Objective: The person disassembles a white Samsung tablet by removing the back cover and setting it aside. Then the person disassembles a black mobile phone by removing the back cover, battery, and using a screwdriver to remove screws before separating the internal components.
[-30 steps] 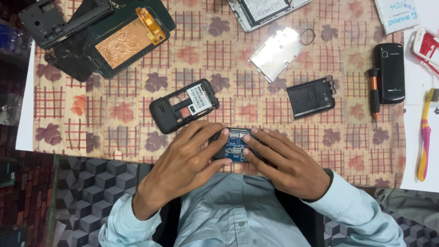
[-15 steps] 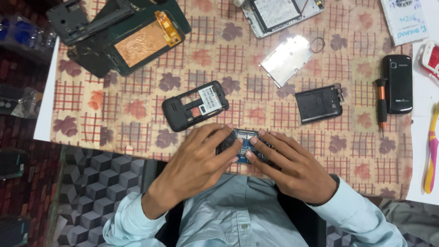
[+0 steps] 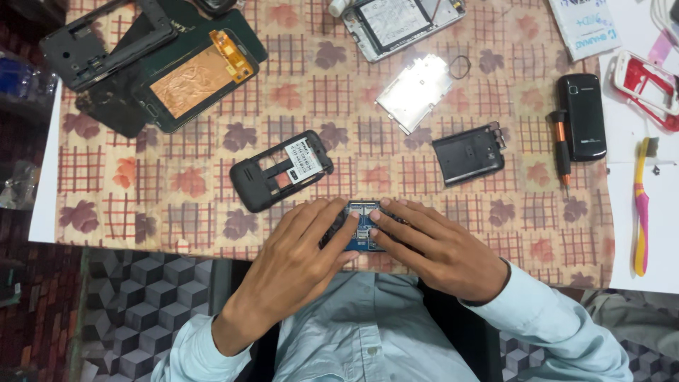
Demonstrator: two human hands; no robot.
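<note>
Both hands grip a blue circuit board at the table's near edge

Left hand [image 3: 297, 258] and right hand [image 3: 435, 244] pinch the blue circuit board [image 3: 361, 228] between their fingertips; the black phone frame [image 3: 281, 170] lies at ten o'clock, the black back cover [image 3: 468, 153] at two o'clock

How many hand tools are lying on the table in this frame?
2: a small screwdriver beside the black phone at right, and a toothbrush on the white sheet at the far right edge. Others may lie outside the frame.
</note>
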